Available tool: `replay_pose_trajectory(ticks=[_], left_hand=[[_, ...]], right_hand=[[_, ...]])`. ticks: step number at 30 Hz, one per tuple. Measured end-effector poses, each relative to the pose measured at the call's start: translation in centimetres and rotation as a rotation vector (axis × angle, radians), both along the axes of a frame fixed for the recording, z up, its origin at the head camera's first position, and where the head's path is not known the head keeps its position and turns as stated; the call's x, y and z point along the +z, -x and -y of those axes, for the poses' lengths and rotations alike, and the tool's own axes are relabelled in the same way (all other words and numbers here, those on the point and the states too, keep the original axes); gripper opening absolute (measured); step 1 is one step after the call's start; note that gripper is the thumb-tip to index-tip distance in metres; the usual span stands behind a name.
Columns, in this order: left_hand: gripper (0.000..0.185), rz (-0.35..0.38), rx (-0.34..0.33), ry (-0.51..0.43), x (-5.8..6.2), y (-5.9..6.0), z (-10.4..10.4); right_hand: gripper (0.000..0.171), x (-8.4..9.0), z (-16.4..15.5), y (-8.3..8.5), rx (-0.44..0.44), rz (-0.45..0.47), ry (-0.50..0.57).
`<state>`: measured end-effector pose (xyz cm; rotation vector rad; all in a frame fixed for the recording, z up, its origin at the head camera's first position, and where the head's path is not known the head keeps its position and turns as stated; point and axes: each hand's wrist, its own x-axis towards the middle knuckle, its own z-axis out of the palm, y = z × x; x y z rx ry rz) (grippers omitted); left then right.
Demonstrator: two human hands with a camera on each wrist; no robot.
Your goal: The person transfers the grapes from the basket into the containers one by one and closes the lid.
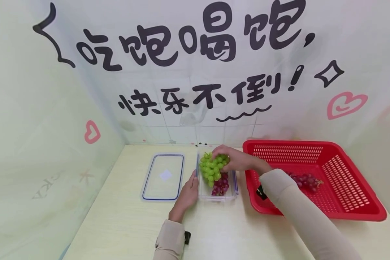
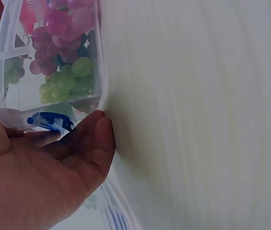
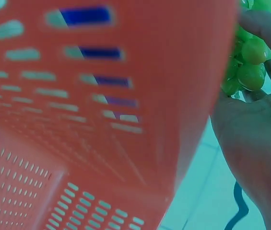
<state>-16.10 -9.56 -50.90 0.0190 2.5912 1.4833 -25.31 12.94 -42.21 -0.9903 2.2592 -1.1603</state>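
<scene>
A clear plastic container (image 1: 218, 198) with blue-edged side flaps stands at the middle of the table. In it lies a bunch of red grapes (image 1: 220, 187), also visible through the wall in the left wrist view. My right hand (image 1: 235, 159) grips a bunch of green grapes (image 1: 210, 168) over the container's left and far part; the lowest grapes hang inside it. At the container's left side is my left hand (image 1: 189, 191), its fingers (image 2: 94, 153) resting against the wall near the blue-edged flap (image 2: 51, 120). No thumb shows over the rim.
A clear lid (image 1: 164, 196) with a blue seal lies flat to the left of the container. On the right stands a large red basket (image 1: 347, 180) with more red grapes (image 1: 308, 181) inside; my right forearm crosses its near left rim. A printed wall sheet (image 1: 195, 133) closes off the back.
</scene>
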Motion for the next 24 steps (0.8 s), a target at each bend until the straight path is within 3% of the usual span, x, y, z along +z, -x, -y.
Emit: replay_pose_trajectory(ticks=[6, 16, 24], left_hand=[[0.054, -0.004, -0.003, 0.006, 0.0, 0.0, -0.1], [0.054, -0.017, -0.002, 0.011, -0.3, 0.1, -0.1], [0.055, -0.029, -0.006, 0.010, -0.2, 0.1, -0.2]], right_hand=[[0.039, -0.7, 1.2, -0.4, 0.020, 0.019, -0.062], [0.040, -1.7, 2.2, -1.2, 0.046, -0.040, -0.122], [0.045, -1.8, 2.0, -1.6, 0.040, -0.008, -0.074]])
